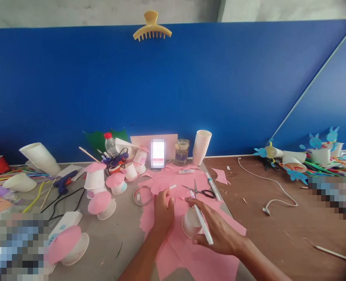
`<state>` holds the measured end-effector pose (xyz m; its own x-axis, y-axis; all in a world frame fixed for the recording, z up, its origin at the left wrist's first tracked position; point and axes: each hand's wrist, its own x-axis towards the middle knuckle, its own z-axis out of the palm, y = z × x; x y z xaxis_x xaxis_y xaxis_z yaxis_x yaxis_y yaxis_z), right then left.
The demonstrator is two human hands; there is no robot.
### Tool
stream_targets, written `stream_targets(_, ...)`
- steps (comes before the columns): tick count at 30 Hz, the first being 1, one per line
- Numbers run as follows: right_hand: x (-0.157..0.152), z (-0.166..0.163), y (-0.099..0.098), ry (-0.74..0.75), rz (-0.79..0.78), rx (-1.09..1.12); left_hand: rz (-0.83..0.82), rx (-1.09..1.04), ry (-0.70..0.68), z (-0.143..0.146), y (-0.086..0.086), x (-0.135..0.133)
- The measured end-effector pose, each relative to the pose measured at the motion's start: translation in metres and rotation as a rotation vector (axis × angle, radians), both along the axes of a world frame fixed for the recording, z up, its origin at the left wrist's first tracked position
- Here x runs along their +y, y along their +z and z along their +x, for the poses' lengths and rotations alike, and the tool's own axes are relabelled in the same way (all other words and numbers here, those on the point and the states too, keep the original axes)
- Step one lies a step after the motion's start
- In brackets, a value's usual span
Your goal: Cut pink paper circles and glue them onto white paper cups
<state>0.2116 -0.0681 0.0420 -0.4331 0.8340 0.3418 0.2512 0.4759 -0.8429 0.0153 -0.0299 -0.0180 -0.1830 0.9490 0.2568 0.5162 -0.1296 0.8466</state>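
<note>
My right hand [216, 224] has a white marker [202, 222] between its fingers. The same hand reaches over an upturned white paper cup [190, 221], its thumb near the rim; whether it grips the cup I cannot tell. On the pink paper [184, 251] rests my left hand [163, 210], fingers apart. A small white piece, perhaps a marker cap [172, 187], lies by its fingertips. Just beyond the hands are scissors with dark handles [204, 192]. A roll of tape [142, 196] lies left of my left hand.
Cups with pink paper tops [99, 203] stand at the left, near a blue glue gun [64, 181] and its cord. At the back are a lit phone [157, 154], a jar [181, 152] and a cup stack [201, 147]. A white cable [274, 180] crosses the brown table.
</note>
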Motion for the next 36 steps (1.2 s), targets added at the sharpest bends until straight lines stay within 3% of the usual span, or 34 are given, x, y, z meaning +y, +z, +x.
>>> stream_targets(4, 0.011, -0.013, -0.018, -0.131, -0.046, -0.025, 0.093, -0.084, 0.006, -0.001, 0.002, 0.000)
stream_targets(8, 0.041, -0.031, -0.017, -0.283, -0.023, 0.195, 0.134, -0.334, -0.069, 0.002, 0.010, -0.003)
stream_targets(14, 0.077, -0.069, -0.023, -0.300, 0.000, 0.347, 0.001, -0.608, -0.371, 0.005, 0.012, -0.003)
stream_targets(19, 0.089, -0.086, -0.055, -0.405, -0.139, 0.680, -0.135, -0.828, -0.364, 0.003, 0.011, 0.004)
stream_targets(21, 0.091, -0.084, -0.067, -0.485, -0.112, 0.749, -0.160, -0.990, -0.322, 0.003, 0.012, 0.004)
stream_targets(24, 0.090, -0.078, -0.077, -0.540, -0.033, 0.688, -0.282, -1.295, -0.262, 0.005, 0.016, 0.003)
stream_targets(27, 0.082, -0.076, -0.077, -0.469, 0.061, 0.593, -0.427, -1.494, -0.263, 0.008, 0.020, 0.003)
stream_targets(31, 0.071, -0.077, -0.073, -0.344, 0.136, 0.434, -0.423, -1.557, -0.309, 0.008, 0.023, 0.005)
stream_targets(36, 0.065, -0.079, -0.068, -0.293, 0.233, 0.245, -0.324, -1.527, -0.504, 0.002, 0.022, 0.002)
